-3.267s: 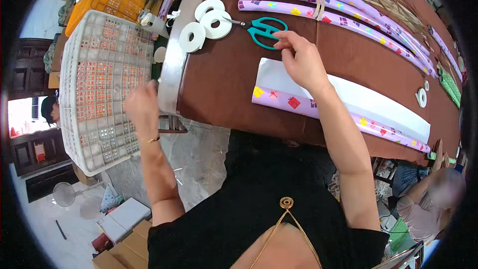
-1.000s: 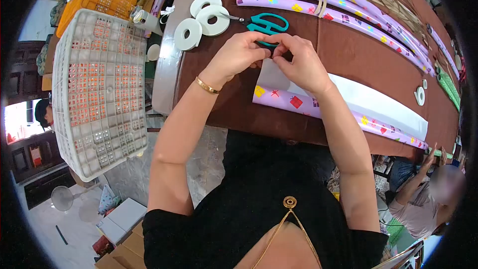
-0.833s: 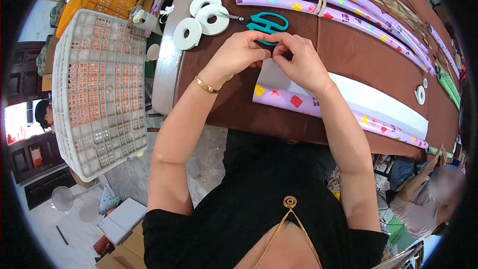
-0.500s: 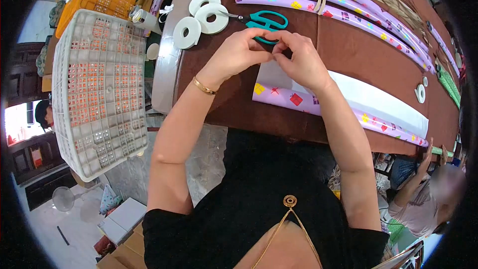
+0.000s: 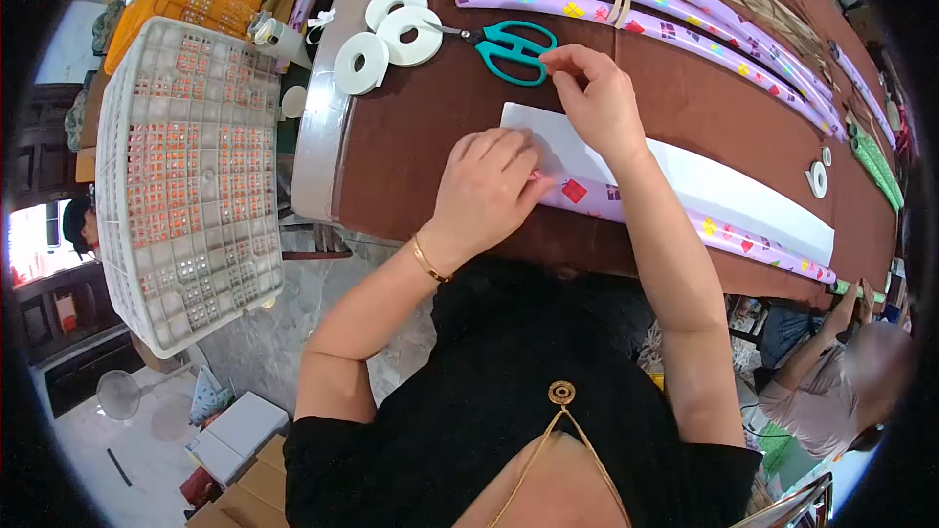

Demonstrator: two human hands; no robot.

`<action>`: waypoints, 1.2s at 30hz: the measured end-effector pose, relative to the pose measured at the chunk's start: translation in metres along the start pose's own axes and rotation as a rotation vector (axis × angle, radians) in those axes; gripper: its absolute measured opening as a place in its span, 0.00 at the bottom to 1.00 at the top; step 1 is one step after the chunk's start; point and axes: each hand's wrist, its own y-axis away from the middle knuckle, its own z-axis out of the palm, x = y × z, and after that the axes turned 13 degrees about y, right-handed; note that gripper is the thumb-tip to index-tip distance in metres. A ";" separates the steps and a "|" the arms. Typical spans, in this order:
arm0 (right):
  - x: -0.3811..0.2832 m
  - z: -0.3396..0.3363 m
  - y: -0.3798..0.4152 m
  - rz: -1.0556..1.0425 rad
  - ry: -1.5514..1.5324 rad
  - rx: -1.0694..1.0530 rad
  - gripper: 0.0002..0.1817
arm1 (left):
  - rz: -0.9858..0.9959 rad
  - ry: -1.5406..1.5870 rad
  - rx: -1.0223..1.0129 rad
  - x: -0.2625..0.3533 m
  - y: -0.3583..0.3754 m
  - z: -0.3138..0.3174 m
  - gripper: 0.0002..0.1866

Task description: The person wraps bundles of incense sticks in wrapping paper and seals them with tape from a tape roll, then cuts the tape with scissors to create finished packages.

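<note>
Paper (image 5: 574,192), gift-printed lilac, is curling near the desk's (image 5: 396,161) edge, under your spread left hand (image 5: 486,184); your right hand (image 5: 601,106) is hovering, narrowly open.

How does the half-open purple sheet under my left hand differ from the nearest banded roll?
The half-open sheet shows a broad white face; the banded roll shows only its printed side. The left hand rests on the sheet; no hand touches the roll. Both carry the same purple gift-box print and lie on the brown cloth.
</note>
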 end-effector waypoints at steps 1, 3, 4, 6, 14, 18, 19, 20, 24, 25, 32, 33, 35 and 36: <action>0.001 0.000 0.000 0.007 -0.007 0.018 0.10 | -0.001 0.003 0.004 -0.001 0.002 0.004 0.15; 0.003 0.000 0.000 0.011 0.087 0.006 0.11 | -0.001 -0.028 0.003 -0.003 0.005 0.009 0.14; 0.003 -0.001 0.000 0.017 0.176 -0.002 0.13 | 0.001 -0.025 0.005 -0.003 0.006 0.010 0.14; -0.004 0.000 0.005 -0.008 0.301 -0.012 0.17 | -0.038 0.000 -0.029 -0.003 0.007 0.009 0.16; -0.006 0.009 0.013 -0.009 0.578 -0.013 0.25 | -0.072 0.037 0.027 -0.007 0.005 0.007 0.17; 0.000 0.016 0.014 -0.096 0.485 0.022 0.21 | -0.139 0.014 0.190 -0.028 -0.012 -0.002 0.18; 0.006 0.021 0.015 -0.151 0.468 0.022 0.18 | -0.116 0.016 0.212 -0.031 -0.014 -0.002 0.18; 0.012 0.021 0.009 -0.217 0.462 0.044 0.15 | -0.124 -0.020 0.164 -0.037 -0.017 0.000 0.20; 0.002 0.015 0.011 -0.229 0.399 0.083 0.08 | -0.135 -0.050 0.030 -0.045 -0.029 0.001 0.22; 0.003 0.014 0.011 -0.237 0.362 0.083 0.07 | -0.144 -0.048 0.012 -0.042 -0.030 0.000 0.21; -0.003 0.009 0.013 -0.251 0.350 0.147 0.06 | -0.109 -0.011 -0.013 -0.040 -0.032 0.001 0.20; -0.005 0.007 0.013 -0.254 0.349 0.153 0.06 | -0.118 0.007 -0.026 -0.040 -0.031 0.001 0.19; -0.010 0.001 0.012 -0.152 0.333 0.042 0.06 | -0.124 0.007 -0.014 -0.038 -0.034 -0.001 0.18; -0.010 0.000 0.011 -0.182 0.295 0.088 0.06 | -0.194 0.051 -0.068 -0.035 -0.038 -0.006 0.18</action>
